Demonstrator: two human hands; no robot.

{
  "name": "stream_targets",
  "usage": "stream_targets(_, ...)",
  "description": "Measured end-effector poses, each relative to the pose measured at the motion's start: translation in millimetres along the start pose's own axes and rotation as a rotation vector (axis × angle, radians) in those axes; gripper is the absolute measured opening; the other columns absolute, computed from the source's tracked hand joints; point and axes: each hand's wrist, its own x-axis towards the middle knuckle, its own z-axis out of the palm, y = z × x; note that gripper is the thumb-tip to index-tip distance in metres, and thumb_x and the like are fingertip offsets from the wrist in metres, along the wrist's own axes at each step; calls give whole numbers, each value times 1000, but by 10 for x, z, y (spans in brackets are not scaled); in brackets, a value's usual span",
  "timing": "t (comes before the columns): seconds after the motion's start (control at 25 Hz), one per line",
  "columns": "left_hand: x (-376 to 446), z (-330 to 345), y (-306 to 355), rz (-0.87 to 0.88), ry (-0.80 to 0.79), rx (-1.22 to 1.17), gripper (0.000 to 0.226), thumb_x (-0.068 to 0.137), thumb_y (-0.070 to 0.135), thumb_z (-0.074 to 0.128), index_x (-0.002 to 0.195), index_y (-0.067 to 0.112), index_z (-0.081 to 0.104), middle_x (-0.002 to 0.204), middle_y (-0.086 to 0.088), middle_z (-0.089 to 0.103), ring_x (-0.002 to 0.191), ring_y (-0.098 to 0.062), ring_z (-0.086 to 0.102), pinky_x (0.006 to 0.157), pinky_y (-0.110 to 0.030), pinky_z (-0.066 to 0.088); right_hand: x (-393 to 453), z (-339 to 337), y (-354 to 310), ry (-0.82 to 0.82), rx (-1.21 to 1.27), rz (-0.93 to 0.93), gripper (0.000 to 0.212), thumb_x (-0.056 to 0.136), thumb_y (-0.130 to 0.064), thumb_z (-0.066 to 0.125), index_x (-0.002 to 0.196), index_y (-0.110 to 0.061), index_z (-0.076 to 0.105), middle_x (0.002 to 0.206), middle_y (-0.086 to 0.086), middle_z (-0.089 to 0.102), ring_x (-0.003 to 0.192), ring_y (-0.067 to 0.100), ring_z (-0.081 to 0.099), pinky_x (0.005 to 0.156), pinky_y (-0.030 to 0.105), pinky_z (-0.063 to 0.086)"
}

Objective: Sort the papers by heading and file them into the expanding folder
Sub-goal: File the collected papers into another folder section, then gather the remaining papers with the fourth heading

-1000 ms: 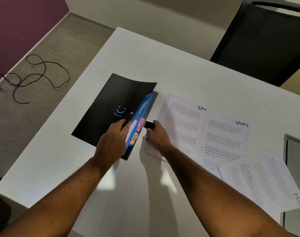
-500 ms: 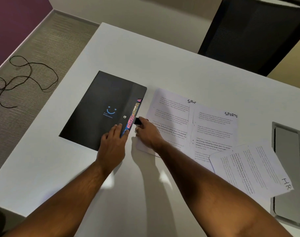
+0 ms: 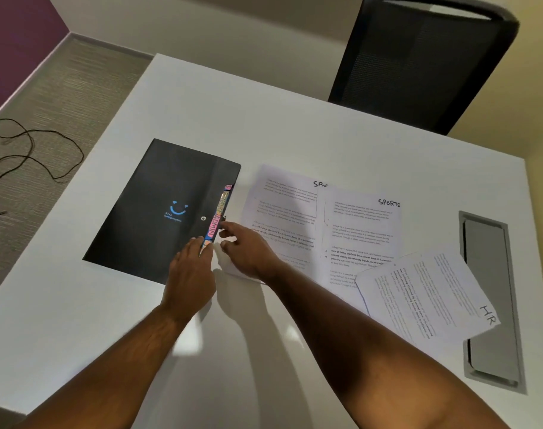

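- Head view: black expanding folder (image 3: 159, 209) lay flat on the white counter (image 3: 264, 125), cover down, blue smiley print on top, snap button near its right edge.
- Coloured index tabs (image 3: 216, 219) stuck out along the folder's right edge; the pink one read ADMIN.
- Left hand (image 3: 191, 275) rested on the folder's near right corner, fingers straight and flat, fingertips touching the lowest tab. Nothing gripped.
- Right hand (image 3: 248, 252) sat just right of the tabs, over the edge of the nearest sheet, fingers loosely extended toward the folder edge, index tip at the ADMIN tab. Held nothing as far as visible.
- Papers to the right of the folder: two overlapping sheets headed SPORTS (image 3: 360, 230), the left one's heading partly covered.
- A third sheet marked HR (image 3: 425, 295) lay rotated, overlapping the SPORTS sheets and the grey cable hatch (image 3: 493, 357) in the counter.
- Black mesh chair (image 3: 418, 60) at the far side; a black cord (image 3: 32, 150) on the carpet, left.
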Motion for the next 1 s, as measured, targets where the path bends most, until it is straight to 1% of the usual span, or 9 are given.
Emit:
stream_targets(0.2,-132,32,318,7,66,22,45,80,6,75,123,-5,67,126,-25,67,119,-42,63,94,-49,57,-388,-189,182,43,12,-2,44,107,-20,50,152,-18,49,146,3,61,129,24,60,111,37,44)
stream_targets(0.32,-198,36,555,10,88,-40,45,87,17,72,128,0,61,128,-21,64,117,-38,62,94,-47,57,-766,-250,540,131,70,34,38,106,-21,50,143,-19,59,139,-1,65,123,18,63,107,33,46)
stream_targets(0.4,-244,66,718,14,117,-115,45,88,20,73,127,3,58,125,-18,64,111,-34,63,91,-43,58,-1033,-202,854,219,108,76,33,103,-21,51,133,-21,66,129,-5,69,113,10,65,102,31,51)
stream_targets(0.52,-318,129,1023,38,134,-161,47,86,17,74,129,3,60,125,-18,66,110,-34,64,94,-46,57,-1468,-123,1296,385,178,157,23,101,-16,54,115,-22,71,107,-15,70,93,-8,65,85,17,50)
stream_targets(0.68,-357,154,1457,148,63,-139,48,82,8,66,130,5,61,125,-14,64,111,-30,61,90,-42,56,-2061,-187,1775,627,338,381,19,99,-15,58,101,-31,69,95,-16,71,91,3,68,80,23,50)
stream_targets(0.8,-298,127,1895,267,14,-172,46,84,9,65,130,6,61,124,-10,63,108,-26,61,88,-40,56,-2382,-358,2145,868,377,559,19,100,-14,57,111,-23,69,104,-10,71,99,13,66,86,27,47)
stream_targets(0.88,-243,124,2234,344,-24,-209,43,91,13,62,133,8,58,128,-7,62,112,-23,60,92,-39,55,-2515,-503,2389,971,463,681,22,98,-14,58,118,-16,67,104,-4,70,100,19,66,87,30,46)
stream_targets(0.96,-198,125,2577,382,-75,-273,43,96,16,58,139,10,54,135,-5,60,120,-21,57,100,-39,52,-2597,-642,2591,1019,567,782,22,90,-16,66,112,-14,66,90,0,67,85,22,66,84,37,53)
stream_targets(1.0,-174,133,2726,391,-99,-303,45,97,17,57,141,10,51,138,-5,58,124,-21,55,103,-39,49,-2621,-709,2664,1036,583,817,16,84,-18,69,99,-14,64,78,0,61,70,23,59,78,40,57)
